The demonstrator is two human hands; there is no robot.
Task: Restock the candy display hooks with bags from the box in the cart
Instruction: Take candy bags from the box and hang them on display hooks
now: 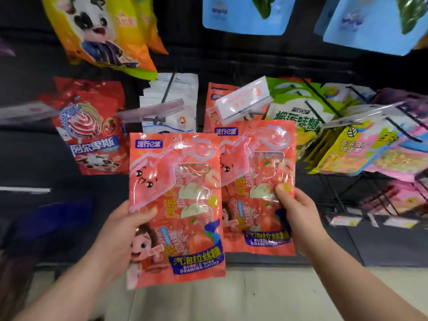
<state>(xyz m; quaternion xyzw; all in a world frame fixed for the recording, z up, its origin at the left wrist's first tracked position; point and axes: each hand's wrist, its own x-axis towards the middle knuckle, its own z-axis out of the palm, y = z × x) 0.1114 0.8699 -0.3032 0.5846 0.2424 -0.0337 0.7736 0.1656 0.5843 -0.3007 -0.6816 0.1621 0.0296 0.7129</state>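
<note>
Candy bag (pixel 176 205) in pink was pinched at its side edge by the left hand (pixel 120 230), thumb on the front, while the right hand (pixel 298 216) pinched a matching second bag (pixel 254 181) the same way. Both were held upright just below the price-tag hook (pixel 243 100), where hung bags (pixel 212 100) of the same kind showed. The hanging step seemed in hand; next, one bag's top hole would need lining up with the hook's tip.
</note>
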